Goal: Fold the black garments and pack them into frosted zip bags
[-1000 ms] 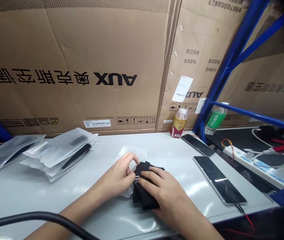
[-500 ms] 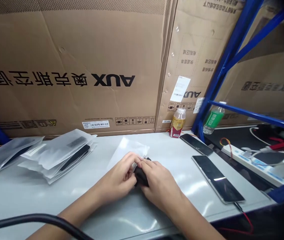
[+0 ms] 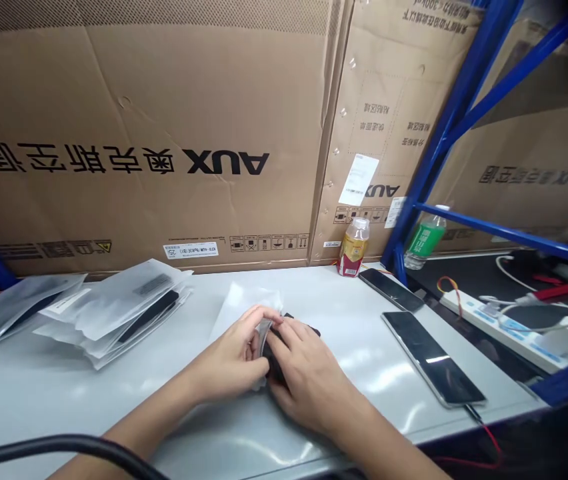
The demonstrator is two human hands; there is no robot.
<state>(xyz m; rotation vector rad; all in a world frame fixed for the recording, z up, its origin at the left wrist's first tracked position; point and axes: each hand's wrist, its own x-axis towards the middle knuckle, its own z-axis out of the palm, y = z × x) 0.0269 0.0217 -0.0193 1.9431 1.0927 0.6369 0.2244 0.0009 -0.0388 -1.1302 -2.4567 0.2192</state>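
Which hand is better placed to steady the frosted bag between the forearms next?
Left hand, likely: it curls at the frosted bag, while the right hand covers much of the black cloth.

bags left of hands (on table)

Seen from the middle of the view, a large brown cardboard box with upside-down black lettering stands toward eleven o'clock. A slanted blue metal frame rises at two o'clock. At three o'clock, a clear plastic bottle with a yellow and red label stands upright; farther out, behind the frame, is a clear plastic bottle with a green label. Two flat black-screened phones lie toward four o'clock, the nearer one joined to a thin red cable. Beyond them is a long white power strip. A thick black cable curves at eight o'clock.
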